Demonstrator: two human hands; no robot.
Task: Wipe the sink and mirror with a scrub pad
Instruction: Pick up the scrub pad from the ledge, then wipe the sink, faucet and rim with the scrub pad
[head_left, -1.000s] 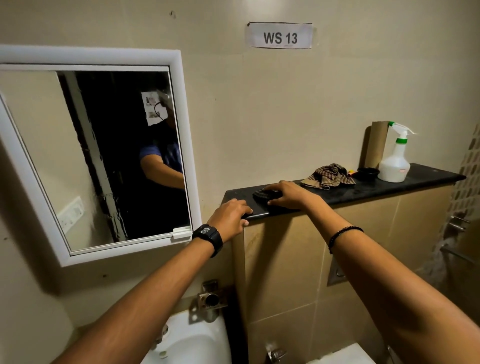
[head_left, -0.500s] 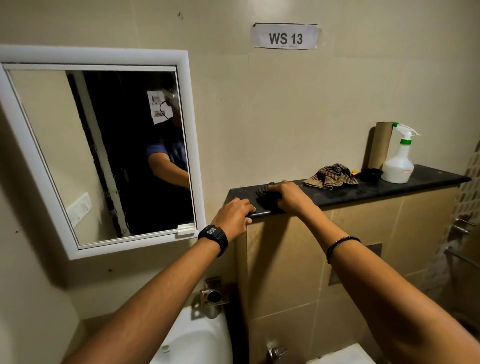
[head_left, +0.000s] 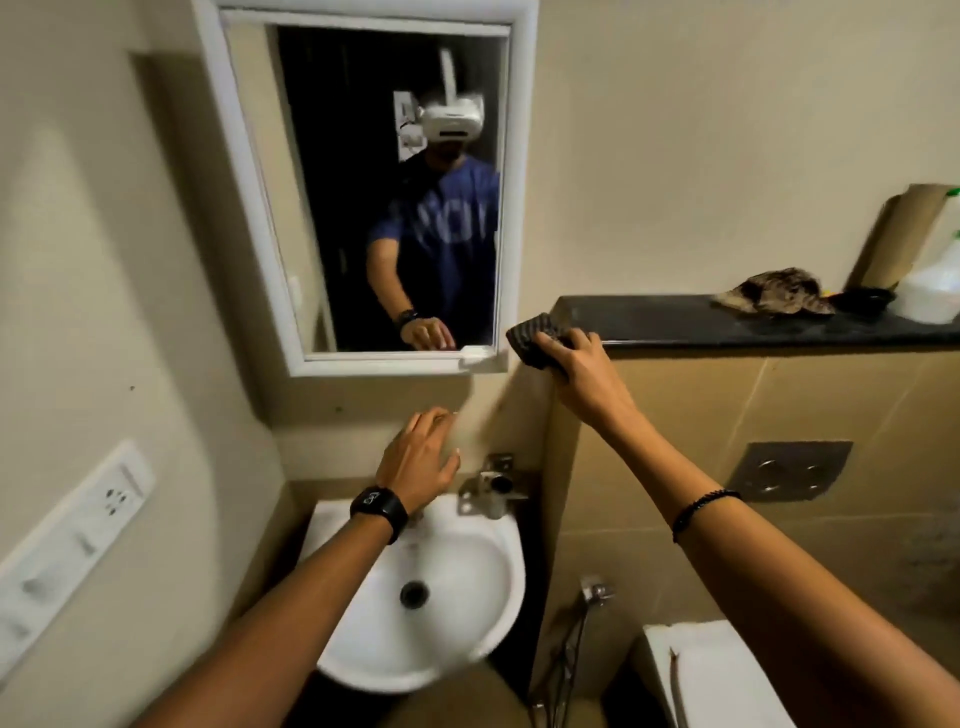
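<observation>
My right hand (head_left: 579, 366) grips a dark scrub pad (head_left: 535, 338), held in the air at the left end of the black shelf (head_left: 675, 325), just right of the mirror's lower corner. The white-framed mirror (head_left: 260, 218) hangs on the wall above the white sink (head_left: 467, 597). My left hand (head_left: 421, 460) hovers above the back of the sink with fingers loosely spread and nothing in it, left of the metal tap (head_left: 493, 486).
A crumpled brown cloth (head_left: 774, 299), a small dark dish (head_left: 867, 300), a cardboard tube (head_left: 898, 234) and a white spray bottle (head_left: 930, 291) sit on the shelf. A switch panel (head_left: 67, 545) is on the left wall. A flush plate (head_left: 789, 470) and toilet (head_left: 701, 675) are at the right.
My right hand has lifted the scrub pad off the shelf and carried it left. My left hand left the shelf edge and dropped over the sink. The view has swung down and left.
</observation>
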